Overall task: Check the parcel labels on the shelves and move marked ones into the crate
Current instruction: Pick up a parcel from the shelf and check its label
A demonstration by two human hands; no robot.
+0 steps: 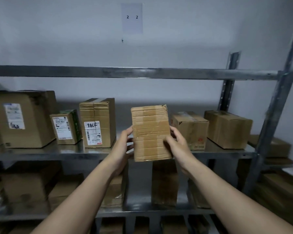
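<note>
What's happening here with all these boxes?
A person is holding a small taped cardboard parcel up in front of a metal shelf, left hand and right hand gripping its sides. The face towards the camera shows only tape, no label. Other labelled boxes sit on the shelf. No crate is in view.

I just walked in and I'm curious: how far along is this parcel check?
Nothing visibly done: no crate is in view. In hand: both the left hand and right hand hold a taped parcel up, its facing side label-free. Left: the shelf boxes, including the handwritten-number box, plus lower rows.
</note>
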